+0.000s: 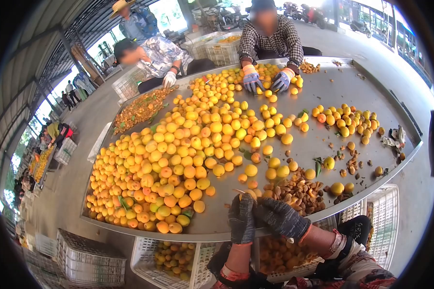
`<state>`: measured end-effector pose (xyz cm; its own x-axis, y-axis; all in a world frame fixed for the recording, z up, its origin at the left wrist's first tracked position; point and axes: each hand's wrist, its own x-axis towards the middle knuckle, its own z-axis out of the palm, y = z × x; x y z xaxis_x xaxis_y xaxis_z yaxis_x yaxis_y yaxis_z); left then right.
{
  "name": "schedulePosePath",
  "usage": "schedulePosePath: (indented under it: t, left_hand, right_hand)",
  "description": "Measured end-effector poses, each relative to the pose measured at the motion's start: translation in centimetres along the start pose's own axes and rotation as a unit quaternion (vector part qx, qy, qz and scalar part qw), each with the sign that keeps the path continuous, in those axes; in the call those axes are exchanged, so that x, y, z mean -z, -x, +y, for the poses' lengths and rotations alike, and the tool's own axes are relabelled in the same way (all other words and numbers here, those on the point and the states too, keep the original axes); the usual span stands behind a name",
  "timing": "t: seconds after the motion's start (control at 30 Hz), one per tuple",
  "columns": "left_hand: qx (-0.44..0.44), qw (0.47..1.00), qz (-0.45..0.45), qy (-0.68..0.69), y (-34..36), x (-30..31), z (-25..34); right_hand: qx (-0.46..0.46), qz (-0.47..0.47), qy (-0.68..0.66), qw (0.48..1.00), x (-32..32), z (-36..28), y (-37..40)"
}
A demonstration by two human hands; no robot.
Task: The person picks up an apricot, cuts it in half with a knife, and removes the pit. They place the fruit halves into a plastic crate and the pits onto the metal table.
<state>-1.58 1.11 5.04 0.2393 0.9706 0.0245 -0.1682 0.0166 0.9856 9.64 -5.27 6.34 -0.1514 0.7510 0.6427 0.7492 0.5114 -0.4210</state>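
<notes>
My left hand [241, 219] and my right hand [280, 217], both in dark grey knitted gloves, meet at the near edge of the metal table [217, 237]. Their closed fingers come together around an apricot [252, 194], which they largely cover. A thin pale sliver [238, 190] sticks out by the left fingertips; I cannot make out what it is. Just beyond my right hand lies a heap of brown apricot pits [301, 192]. A large pile of yellow-orange apricots [164, 164] spreads over the table's left and middle.
A co-worker's gloved hands [267, 79] touch apricots across the table; another person's white glove [169, 79] rests by a heap of split apricots [140, 111]. Smaller apricots [347, 120] lie at right. Below the near edge stand white crates [197, 267] of fruit.
</notes>
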Motion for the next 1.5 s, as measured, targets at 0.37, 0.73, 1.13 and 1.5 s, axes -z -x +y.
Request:
schedulePosePath:
  t: [0.37,0.73,1.13,1.5]
  left_hand:
    - [0.193,0.949,-0.101,0.229,-0.3,0.8,-0.9]
    - [0.294,0.925,-0.041,0.239,0.3,0.0,-1.0]
    - [0.282,0.904,0.050,0.317,0.2,-0.5,0.0]
    - [0.206,0.883,-0.074,0.416,0.1,-1.0,0.9]
  right_hand:
    - [-0.265,-0.095,-0.224,0.933,6.5,-1.1,-3.7]
    - [-0.185,-0.095,-0.109,0.972,2.6,0.2,-4.0]
    - [-0.306,-0.013,-0.276,0.911,1.8,-1.4,-3.7]
    - [-0.314,-0.034,-0.434,0.844,5.6,-1.3,1.1]
